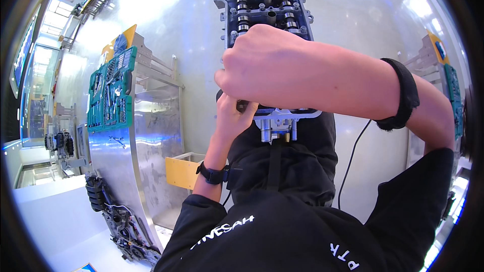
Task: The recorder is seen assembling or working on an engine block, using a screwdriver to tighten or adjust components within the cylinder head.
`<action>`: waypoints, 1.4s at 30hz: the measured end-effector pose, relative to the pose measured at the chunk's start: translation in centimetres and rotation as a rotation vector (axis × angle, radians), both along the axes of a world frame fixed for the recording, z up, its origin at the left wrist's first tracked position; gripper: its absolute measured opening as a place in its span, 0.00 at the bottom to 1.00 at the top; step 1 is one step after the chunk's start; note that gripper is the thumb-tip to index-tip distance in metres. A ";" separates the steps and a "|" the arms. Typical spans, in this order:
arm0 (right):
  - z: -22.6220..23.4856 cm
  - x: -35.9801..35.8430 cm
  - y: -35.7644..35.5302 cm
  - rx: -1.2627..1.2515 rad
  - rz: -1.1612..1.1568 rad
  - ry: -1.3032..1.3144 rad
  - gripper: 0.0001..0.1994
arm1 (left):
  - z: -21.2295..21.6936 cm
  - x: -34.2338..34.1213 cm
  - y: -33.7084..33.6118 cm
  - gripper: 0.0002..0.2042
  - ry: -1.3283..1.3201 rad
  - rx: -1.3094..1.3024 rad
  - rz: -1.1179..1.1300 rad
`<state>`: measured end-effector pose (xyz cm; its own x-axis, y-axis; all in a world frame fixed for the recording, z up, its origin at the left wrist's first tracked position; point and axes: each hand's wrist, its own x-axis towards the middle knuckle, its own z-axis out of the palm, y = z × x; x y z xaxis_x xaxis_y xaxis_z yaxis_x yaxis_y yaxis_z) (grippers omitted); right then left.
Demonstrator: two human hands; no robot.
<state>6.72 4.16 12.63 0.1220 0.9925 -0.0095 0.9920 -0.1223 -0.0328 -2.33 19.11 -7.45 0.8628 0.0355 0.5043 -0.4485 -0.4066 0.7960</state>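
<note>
In front of me is a metal engine cylinder head (270, 7) with two camshafts, gears at its far end and a pipe fitting (280, 130) at its near end. My right hand (262, 60) is closed in a fist above its near half, the forearm crossing from the right. Just below the fist, at the near left side of the engine part, my left hand (233, 116) has its fingers curled round a small dark piece that I cannot make out. The right hand and forearm hide much of the cylinder head and whatever the fist grips.
To the left, a metal workbench (113, 158) carries a green tool case (112, 90) full of sockets and wrenches. Engine parts (123, 226) lie at its near end. A yellow-sided box (181, 172) is beside my left arm. A black cable (351, 161) runs down at right.
</note>
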 end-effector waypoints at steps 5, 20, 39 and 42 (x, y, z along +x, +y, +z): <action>0.1 0.0 0.4 0.000 -0.009 -0.008 0.08 | 0.4 0.3 -0.4 0.08 -0.026 0.061 0.122; 0.9 1.6 -2.3 -0.130 0.021 0.025 0.07 | -1.1 0.4 0.5 0.07 0.117 -0.004 0.053; 0.8 2.2 -3.0 -0.123 0.039 0.053 0.06 | 0.0 0.2 -0.2 0.12 0.138 0.045 0.099; 1.1 2.5 -2.7 -0.123 0.060 0.057 0.05 | -0.8 0.5 0.0 0.08 0.127 -0.064 0.173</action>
